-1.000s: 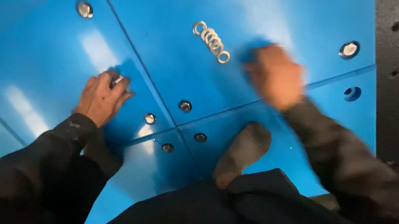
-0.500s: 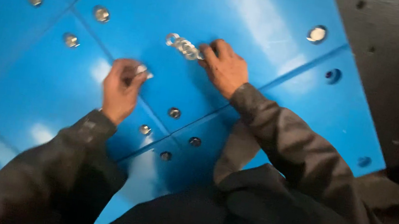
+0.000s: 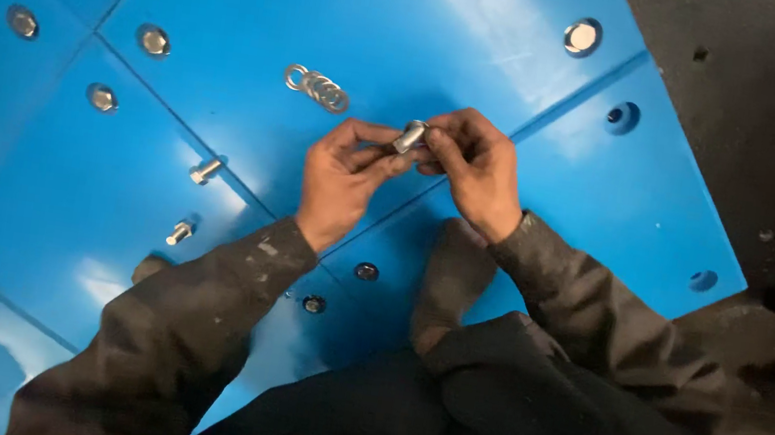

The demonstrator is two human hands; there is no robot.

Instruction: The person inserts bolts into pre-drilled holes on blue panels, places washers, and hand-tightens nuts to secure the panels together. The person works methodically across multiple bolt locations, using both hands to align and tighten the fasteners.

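Bolt pinched between both hands, left hand and right hand gripping opposite ends, apparently for fitting. Washers lie at ten o'clock on the blue panel.

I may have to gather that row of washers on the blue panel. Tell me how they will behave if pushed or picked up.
The washers look like thin metal rings lying overlapped, so a push would probably spread them. The blue panel looks glossy, so they may slide easily. Lying flat, they seem unlikely to roll, but they could be awkward to lift singly.
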